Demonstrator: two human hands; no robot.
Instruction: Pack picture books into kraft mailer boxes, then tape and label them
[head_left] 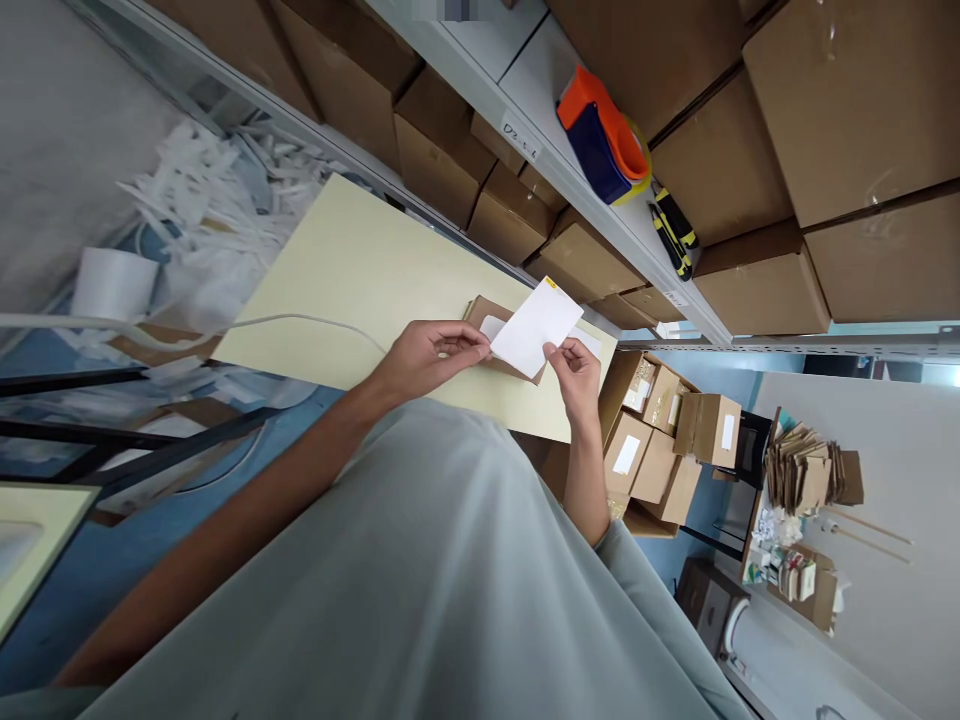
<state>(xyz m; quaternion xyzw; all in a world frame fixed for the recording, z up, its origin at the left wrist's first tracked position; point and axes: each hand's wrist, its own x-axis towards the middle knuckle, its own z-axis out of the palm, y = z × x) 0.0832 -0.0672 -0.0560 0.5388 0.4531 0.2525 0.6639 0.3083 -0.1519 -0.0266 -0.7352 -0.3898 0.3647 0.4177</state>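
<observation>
A white rectangular sheet (pixel 538 325), label-like with a small yellow mark at its top corner, is held in front of me. My right hand (pixel 577 378) pinches its lower right edge between thumb and fingers. At its left corner, my left hand (pixel 435 355) closes thumb and fingertips on the sheet. Beneath it, partly covered, lies a small brown cardboard box (pixel 480 310) with a white patch on top. Another white paper (pixel 589 341) shows just beyond the right hand. All this is over a pale yellow tabletop (pixel 337 265).
A shelf (pixel 480 90) behind the table carries cardboard boxes (pixel 442 140), an orange and blue tape dispenser (pixel 604 140) and yellow-black cutters (pixel 673 230). Packed cartons (pixel 649 445) stand on the right. White scrap (pixel 217 190) heaps at left, and a pale cable (pixel 300 318) crosses the table.
</observation>
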